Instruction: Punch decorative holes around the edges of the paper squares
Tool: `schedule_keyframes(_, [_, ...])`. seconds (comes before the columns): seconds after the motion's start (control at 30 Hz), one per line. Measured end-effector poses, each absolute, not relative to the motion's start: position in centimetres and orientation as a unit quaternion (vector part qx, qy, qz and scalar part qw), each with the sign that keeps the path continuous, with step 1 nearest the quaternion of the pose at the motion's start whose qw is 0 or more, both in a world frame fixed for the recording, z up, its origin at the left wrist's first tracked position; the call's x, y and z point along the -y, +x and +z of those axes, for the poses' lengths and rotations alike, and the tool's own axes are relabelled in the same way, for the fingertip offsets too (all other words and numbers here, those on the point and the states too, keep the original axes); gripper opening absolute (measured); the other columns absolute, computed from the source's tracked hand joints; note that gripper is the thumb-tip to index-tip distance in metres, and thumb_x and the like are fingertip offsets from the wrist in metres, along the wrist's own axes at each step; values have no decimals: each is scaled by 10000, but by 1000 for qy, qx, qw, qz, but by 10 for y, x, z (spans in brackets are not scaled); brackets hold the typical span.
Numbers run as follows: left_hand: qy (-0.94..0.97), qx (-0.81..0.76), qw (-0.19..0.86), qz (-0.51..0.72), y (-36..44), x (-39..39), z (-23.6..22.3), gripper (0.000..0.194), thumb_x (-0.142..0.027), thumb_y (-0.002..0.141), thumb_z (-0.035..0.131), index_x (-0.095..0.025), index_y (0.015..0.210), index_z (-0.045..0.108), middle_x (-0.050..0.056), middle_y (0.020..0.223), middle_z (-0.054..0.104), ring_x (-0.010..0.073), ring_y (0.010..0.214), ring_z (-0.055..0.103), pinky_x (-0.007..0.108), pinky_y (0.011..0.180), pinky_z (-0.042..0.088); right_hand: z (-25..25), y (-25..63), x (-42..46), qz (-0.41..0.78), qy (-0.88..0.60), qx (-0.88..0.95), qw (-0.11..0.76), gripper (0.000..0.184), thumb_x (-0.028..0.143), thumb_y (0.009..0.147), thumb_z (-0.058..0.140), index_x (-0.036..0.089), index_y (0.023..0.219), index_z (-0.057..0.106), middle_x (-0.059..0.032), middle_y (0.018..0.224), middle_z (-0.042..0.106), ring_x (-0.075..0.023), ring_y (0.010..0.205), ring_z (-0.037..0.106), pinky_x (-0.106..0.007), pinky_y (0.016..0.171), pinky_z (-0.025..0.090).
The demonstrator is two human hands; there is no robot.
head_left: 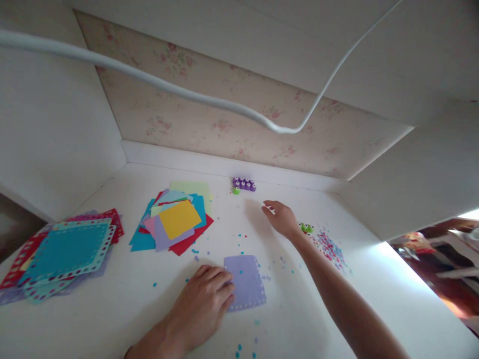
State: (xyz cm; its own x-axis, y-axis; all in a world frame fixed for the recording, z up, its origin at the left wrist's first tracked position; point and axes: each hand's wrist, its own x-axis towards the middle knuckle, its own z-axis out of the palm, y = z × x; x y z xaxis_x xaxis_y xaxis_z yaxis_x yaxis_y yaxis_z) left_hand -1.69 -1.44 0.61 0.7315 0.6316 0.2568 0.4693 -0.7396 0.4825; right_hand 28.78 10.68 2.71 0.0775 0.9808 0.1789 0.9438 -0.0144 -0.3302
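A sheet of purple paper [247, 281] lies flat on the white surface, with small punched holes along its right and bottom edges. My left hand [209, 294] rests on its left edge, fingers curled and pressed against it; the thumb is hidden. My right hand [277, 215] is stretched forward above the surface, thumb and fingers apart with nothing between them. Just beyond it, to the left, stand several small purple pieces with eye-like tops [245, 184]. A single green piece of the same kind [236, 190] sits in front of them.
Loose coloured paper sheets [179, 219] are piled at back left. Hole-edged sheets [71, 252] are stacked far left. Right of my forearm are green eyed pieces [307, 228] and heaped confetti [330, 249]. A white cable [209, 99] hangs across the top; a side panel [411, 184] stands right.
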Motion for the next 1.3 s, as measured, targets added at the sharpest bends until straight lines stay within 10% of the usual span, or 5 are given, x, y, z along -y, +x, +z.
schedule_keyframes(0.27, [907, -348, 159, 177, -23, 13, 5, 202, -289, 953, 566, -271, 1124, 672, 48, 1214, 641, 280, 1097, 563, 480, 932, 433, 18, 204, -191, 97, -674, 713, 167, 458, 270, 938, 522, 180, 1387, 530, -125, 1435, 512, -257, 1285, 501, -359, 1068, 389])
schedule_keyframes(0.53, [909, -348, 155, 171, -22, 13, 2, 191, -272, 964, 542, -258, 1122, 649, 38, 1153, 657, 258, 1046, 563, 453, 923, 422, 16, 197, -192, 115, -705, 665, 220, 290, 161, 895, 504, 204, 1138, 656, -137, 1262, 598, -287, 1116, 600, -435, 994, 435])
schedule_keyframes(0.8, [908, -335, 169, 184, -17, 20, 4, 240, -261, 954, 558, -273, 1181, 637, 21, 1207, 668, 274, 1048, 591, 470, 912, 459, 34, 193, -115, 234, -619, 679, 319, 323, 340, 859, 630, 214, 1152, 578, -32, 1010, 688, -157, 824, 707, -281, 752, 566])
schedule_keyframes(1.3, [851, -386, 140, 326, -27, 4, 8, 355, 0, 805, 431, -213, 1029, 606, 68, 1035, 650, 243, 958, 617, 421, 856, 521, 27, 169, 1, 287, -459, 799, 263, 327, 215, 847, 695, 273, 1163, 633, -19, 1087, 711, -183, 978, 673, -310, 879, 534])
